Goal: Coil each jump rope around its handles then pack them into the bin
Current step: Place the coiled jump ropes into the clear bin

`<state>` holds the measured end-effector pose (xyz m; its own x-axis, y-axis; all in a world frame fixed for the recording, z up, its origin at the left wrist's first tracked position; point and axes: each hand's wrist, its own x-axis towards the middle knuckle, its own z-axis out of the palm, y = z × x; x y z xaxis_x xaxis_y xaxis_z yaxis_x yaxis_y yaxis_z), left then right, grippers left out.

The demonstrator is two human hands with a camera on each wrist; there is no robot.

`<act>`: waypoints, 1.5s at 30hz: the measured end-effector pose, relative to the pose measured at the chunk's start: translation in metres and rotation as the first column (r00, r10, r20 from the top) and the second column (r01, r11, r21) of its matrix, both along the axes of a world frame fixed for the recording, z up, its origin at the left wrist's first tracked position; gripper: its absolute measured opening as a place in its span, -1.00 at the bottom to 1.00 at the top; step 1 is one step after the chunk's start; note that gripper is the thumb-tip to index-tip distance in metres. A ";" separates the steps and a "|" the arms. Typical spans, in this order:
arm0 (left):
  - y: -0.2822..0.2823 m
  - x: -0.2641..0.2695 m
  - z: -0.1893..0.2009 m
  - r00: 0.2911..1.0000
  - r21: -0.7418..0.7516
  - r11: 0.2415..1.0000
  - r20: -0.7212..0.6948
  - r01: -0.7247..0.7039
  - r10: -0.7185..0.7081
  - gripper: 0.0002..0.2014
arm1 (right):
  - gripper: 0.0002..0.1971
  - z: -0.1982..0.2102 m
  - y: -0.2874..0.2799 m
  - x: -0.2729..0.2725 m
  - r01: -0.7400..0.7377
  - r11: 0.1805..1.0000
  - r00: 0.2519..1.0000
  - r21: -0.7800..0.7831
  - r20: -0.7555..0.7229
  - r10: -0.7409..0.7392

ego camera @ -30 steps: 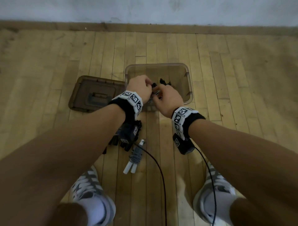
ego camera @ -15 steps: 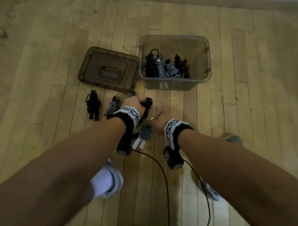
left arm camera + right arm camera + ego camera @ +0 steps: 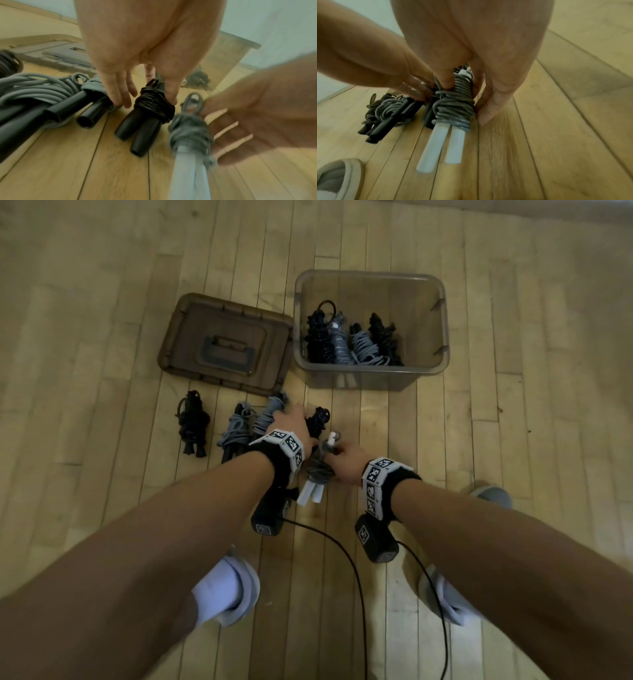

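The clear bin holds several coiled ropes, black and grey. On the floor before it lie more coiled ropes. My left hand reaches down over a black coiled rope; its thumb touches one side and its straight fingers come down on the other. My right hand grips a grey coiled rope with white handles, thumb on the coil and fingers along its far side.
The brown lid lies left of the bin. Left of my hands lie another black coiled rope and two grey coils with black handles. My feet and two black cables are near me on the wooden floor.
Both hands left the bin and came down to the ropes on the floor. The right hand has taken hold of the white-handled rope; the left has reached the black one.
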<state>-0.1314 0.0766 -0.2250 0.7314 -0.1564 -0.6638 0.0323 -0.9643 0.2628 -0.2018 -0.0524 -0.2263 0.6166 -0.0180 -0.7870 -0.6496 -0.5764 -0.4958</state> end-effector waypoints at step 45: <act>-0.131 0.155 0.024 0.989 -0.128 0.992 0.143 -0.007 0.026 -0.55 | -0.68 0.041 -0.131 0.178 -0.023 0.808 0.973 -0.589 0.172 0.153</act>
